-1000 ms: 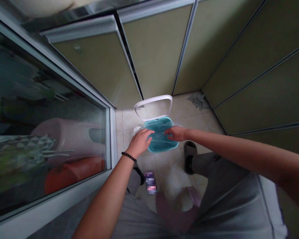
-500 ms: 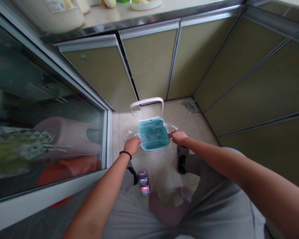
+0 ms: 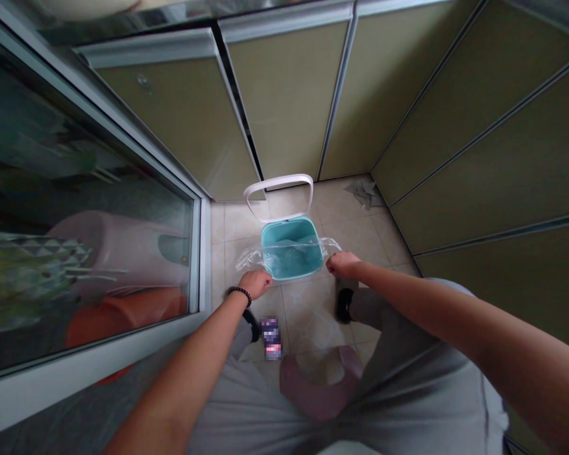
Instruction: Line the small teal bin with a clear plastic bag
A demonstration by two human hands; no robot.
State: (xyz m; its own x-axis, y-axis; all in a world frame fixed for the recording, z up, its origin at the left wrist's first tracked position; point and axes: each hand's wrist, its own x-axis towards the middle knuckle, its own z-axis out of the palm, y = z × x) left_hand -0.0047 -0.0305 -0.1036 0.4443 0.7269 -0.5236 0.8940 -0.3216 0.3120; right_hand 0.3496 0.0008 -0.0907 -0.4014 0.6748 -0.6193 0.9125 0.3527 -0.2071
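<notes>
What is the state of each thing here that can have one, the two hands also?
Bin: upright, open at the top.
Ring: raised at the bin's far side.
Bag: spread across the bin's mouth, spilling over both sides.
Left hand: closed, apparently on the bag.
Right hand: closed, apparently on the bag.
Cloth: crumpled.
Left cabinet door: perhaps slightly ajar.

I count two hands: one left hand (image 3: 257, 282), one right hand (image 3: 343, 263). On the floor (image 3: 308, 306) I tally one turquoise bin (image 3: 291, 276), one pale ring (image 3: 284, 181), one clear plastic bag (image 3: 250, 257), one grey cloth (image 3: 363, 191) by the far right corner, and one pink curved object (image 3: 313, 399) nearer me.
</notes>
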